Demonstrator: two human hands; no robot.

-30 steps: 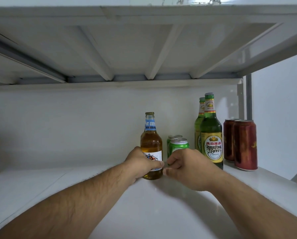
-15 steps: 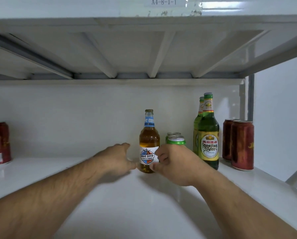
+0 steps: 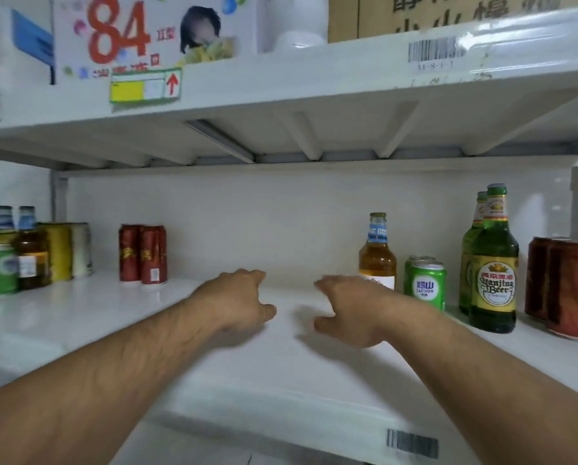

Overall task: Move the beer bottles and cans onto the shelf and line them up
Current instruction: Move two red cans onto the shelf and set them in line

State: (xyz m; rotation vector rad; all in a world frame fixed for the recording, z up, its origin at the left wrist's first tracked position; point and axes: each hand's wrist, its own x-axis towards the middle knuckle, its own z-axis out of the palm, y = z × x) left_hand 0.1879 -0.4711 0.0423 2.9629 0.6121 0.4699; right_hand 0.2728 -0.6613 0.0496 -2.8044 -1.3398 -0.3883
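**Drinks lined along the white shelf**

On the shelf [image 3: 281, 380] stood two red cans [image 3: 143, 254] at left. Both hands — left hand [image 3: 239, 302], right hand [image 3: 351, 310] — hung spread, holding nothing. Rightward: one amber bottle [image 3: 377, 253], blue-collared; two green cans [image 3: 425, 283]; two green bottles [image 3: 494, 263].

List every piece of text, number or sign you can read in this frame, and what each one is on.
"84": box on the upper shelf
Red up arrow: shelf-edge tag
"A4-8-1-1": barcode label
"Yanjing Beer": green bottle
"LAOSHAN": green can
Blue neck label on the amber bottle: only partly readable
Cardboard box: characters cut off
Left-hand bottles, cans, red cans: too blurred
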